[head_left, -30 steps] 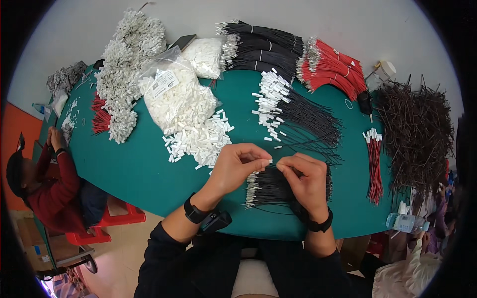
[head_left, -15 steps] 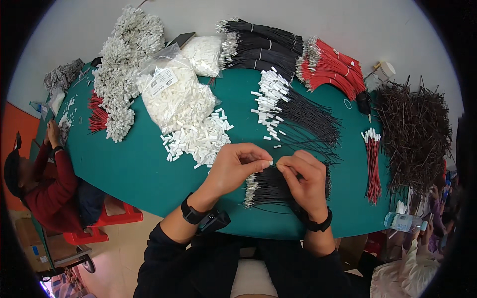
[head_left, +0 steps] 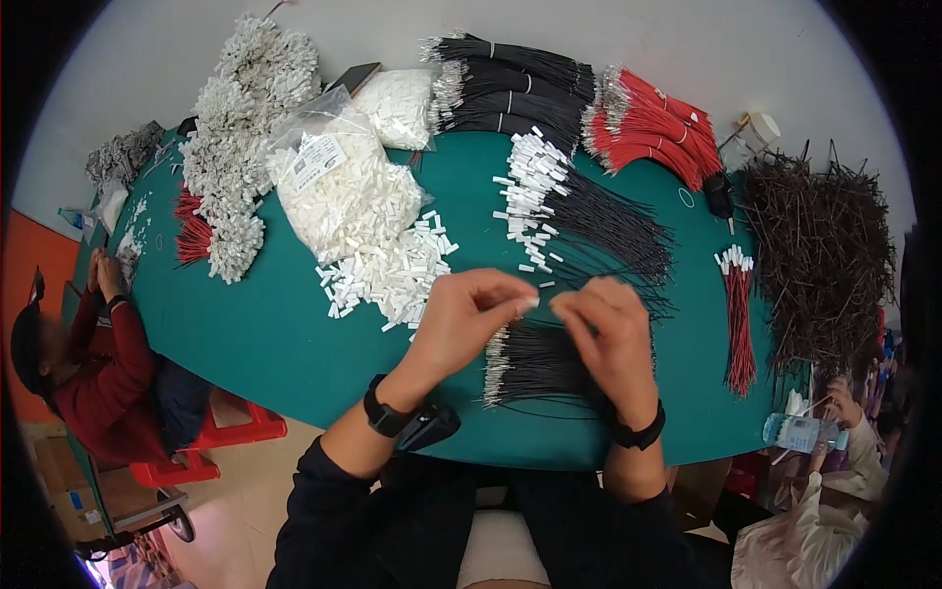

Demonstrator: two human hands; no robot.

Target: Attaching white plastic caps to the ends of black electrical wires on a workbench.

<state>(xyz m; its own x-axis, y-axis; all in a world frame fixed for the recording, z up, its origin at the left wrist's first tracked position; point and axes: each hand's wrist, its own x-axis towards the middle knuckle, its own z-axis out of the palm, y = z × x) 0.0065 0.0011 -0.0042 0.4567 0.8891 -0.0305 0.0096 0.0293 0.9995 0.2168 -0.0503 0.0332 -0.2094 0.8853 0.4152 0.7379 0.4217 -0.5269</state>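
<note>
Above the near part of the table my left hand (head_left: 466, 319) pinches a small white plastic connector housing (head_left: 533, 302) between thumb and forefinger. A short gap to its right, my right hand (head_left: 606, 326) is closed in a pinch; whatever is between its fingertips is too small to make out. Beneath both hands lies a bundle of black wires (head_left: 540, 368) with bare metal terminals at its left end, partly covered by the right hand. Beyond them are black wires with white housings (head_left: 535, 191) on their ends. Loose white housings (head_left: 383, 285) are heaped to the left.
Clear bags of housings (head_left: 339, 187) stand on the green table (head_left: 265, 344). Further back lie black wire bundles (head_left: 520, 88) and red ones (head_left: 653, 128). A small red-and-black bundle (head_left: 738, 324), a dark wire pile (head_left: 819, 255) and a bottle (head_left: 805, 432) are rightward. Another person (head_left: 98, 383) sits left.
My hands have moved apart; a moment ago their fingertips nearly met at the white housing. The right hand has shifted slightly right. At the far right, another person's hand has come near the bottle.
</note>
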